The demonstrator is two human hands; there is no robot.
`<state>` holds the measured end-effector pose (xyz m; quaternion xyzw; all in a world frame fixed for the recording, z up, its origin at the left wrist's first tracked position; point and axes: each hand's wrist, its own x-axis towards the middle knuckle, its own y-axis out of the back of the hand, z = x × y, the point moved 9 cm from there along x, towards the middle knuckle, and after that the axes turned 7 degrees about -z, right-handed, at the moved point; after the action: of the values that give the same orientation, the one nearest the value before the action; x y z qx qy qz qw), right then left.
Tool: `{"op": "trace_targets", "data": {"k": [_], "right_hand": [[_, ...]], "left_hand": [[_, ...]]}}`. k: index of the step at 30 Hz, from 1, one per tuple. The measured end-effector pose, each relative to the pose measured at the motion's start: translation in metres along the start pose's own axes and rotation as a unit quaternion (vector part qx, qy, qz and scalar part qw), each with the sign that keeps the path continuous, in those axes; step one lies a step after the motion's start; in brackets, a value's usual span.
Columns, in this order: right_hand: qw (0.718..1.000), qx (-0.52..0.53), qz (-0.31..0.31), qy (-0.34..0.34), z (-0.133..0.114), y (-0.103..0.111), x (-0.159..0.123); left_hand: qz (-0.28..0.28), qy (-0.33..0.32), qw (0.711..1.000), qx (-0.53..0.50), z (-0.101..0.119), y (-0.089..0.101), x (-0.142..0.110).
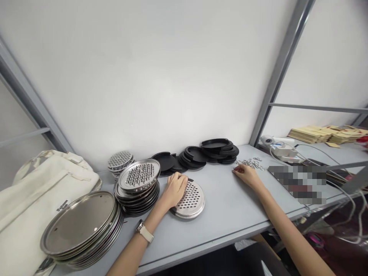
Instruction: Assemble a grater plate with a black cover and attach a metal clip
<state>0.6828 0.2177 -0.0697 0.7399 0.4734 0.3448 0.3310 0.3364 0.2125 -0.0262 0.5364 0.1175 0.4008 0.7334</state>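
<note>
My left hand (pixel 174 189), with a watch on its wrist, curls over the upper left edge of a round metal grater (pixel 193 201) that lies on the grey shelf. Part of the grater is hidden under the fingers. Off to the right, my right hand (pixel 245 175) has thumb and fingertips pinched together just above the shelf; what is between them is too small to make out. Beside it lies a pile of small metal rings or clips (pixel 254 164). Left of my left hand stands a stack of round graters (pixel 140 176) with raised teeth.
Black round holders (pixel 195 154) lie in overlapping piles along the wall. Smaller grater discs (pixel 120 159) are stacked at the back left. Large round metal plates (pixel 83 218) and a cream bag (pixel 66 180) fill the left end. Cables and cardboard pieces (pixel 309 134) lie at right.
</note>
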Motion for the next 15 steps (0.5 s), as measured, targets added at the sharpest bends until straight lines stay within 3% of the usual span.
{"op": "trace_targets", "data": {"k": [7, 15], "right_hand": [[1.000, 0.014, -0.023, -0.004, -0.004, -0.002, -0.002], [0.999, 0.014, -0.034, 0.039, -0.016, -0.007, -0.003]], "left_hand": [[-0.005, 0.002, 1.000, -0.006, -0.001, -0.001, 0.000], [-0.002, -0.003, 1.000, -0.002, -0.001, -0.001, 0.000]]}}
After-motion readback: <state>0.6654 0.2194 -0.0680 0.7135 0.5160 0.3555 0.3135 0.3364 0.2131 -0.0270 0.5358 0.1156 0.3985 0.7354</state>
